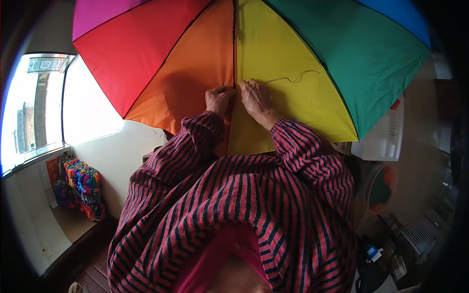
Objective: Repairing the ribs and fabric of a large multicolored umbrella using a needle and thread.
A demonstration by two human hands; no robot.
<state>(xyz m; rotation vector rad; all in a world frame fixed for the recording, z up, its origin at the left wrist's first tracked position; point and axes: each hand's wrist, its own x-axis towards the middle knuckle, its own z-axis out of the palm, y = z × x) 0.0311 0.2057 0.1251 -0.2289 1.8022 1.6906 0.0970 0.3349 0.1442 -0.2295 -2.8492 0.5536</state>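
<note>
An open rainbow umbrella spreads in front of me, its dark ribs running between the coloured panels. At the seam between the orange panel [176, 97] and the yellow panel [298, 105], both my hands work close together. My left hand [218, 101] is closed, with a short thin metal piece [223, 86] poking up from its fingers. Just right of the dark rib [234, 49], my right hand [257, 101] has its fingers pinched together at the seam; what they hold is hidden. A dark thread [293, 79] lies in a wavy line across the yellow cloth from beside that hand.
A bright window [36, 107] is at the left, with a bundle of multicoloured material [83, 183] below it. At the right are a white plastic container [383, 134], a round tub [382, 189] with red and green on it, and a slatted stool [419, 236].
</note>
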